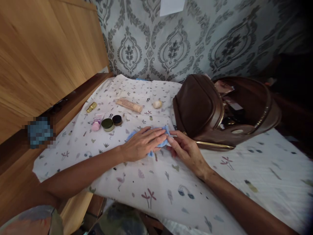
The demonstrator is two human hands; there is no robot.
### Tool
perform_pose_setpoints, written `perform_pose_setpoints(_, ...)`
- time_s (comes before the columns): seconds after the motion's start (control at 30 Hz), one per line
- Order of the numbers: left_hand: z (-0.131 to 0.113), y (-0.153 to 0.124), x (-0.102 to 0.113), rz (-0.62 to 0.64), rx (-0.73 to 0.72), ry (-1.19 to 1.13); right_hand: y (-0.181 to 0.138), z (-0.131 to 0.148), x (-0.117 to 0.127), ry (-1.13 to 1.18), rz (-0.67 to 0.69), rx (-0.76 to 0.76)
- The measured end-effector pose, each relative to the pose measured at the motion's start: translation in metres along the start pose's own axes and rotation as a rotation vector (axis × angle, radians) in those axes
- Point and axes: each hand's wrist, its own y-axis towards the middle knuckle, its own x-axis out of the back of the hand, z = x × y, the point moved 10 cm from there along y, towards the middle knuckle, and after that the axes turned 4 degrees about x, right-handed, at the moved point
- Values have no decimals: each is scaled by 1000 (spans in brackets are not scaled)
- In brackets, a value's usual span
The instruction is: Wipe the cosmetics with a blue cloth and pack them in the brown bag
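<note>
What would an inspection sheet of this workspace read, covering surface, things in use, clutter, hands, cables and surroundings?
Surface: white printed cloth, lightly creased.
Things in use: crumpled blue cloth.
Clutter: open brown bag with items inside; gold tube, beige tube, pink-capped tube, green-lidded jar, black-lidded jar, small pale item.
Hands: left hand over the blue cloth, fingers extended; right hand at its right edge; neither grip clear.
Cables: nothing seen.
Surroundings: patterned wallpaper with white paper at top, wooden panel at left.
</note>
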Motion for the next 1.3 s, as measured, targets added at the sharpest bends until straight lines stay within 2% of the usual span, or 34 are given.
perform_pose_setpoints(0.23, 43, -5, -7, 126, 210, -116, -1, 2, -1, -6, 18, 27)
perform_pose_setpoints(0.37, 53, -8, -8, 150, 251, -91, -2, 0, -2, -27, 40, 54)
perform_pose_setpoints(0.47, 54, -9, -6, 133, 245, -83, -2, 0, -2, -32, 48, 82)
perform_pose_setpoints(0.6, 49, -9, -1, 93, 199, -39, -2, 3, 6, -61, -24, 138)
perform_pose_setpoints(0.83, 40, -5, 20, -30, 201, 111, -2, 4, 6, 17, -27, 71)
perform_pose_setpoints(0.9, 31, -4, 29, -105, 160, 164, -2, 7, 6, 17, -34, 64)
perform_pose_setpoints(1.0, 8, -3, 32, -171, 2, 197, -1, 8, 6, 17, -26, 41)
perform_pose_setpoints(1.07, 0, -3, 26, -148, -64, 197, -1, 7, 5, 29, -17, 23)
perform_pose_setpoints(1.13, 4, -3, 18, -96, -47, 193, 0, 5, 6, 56, -12, -1)
perform_pose_setpoints(1.3, 37, -7, 3, 38, 169, 115, 2, -6, 7, 147, -35, -73)
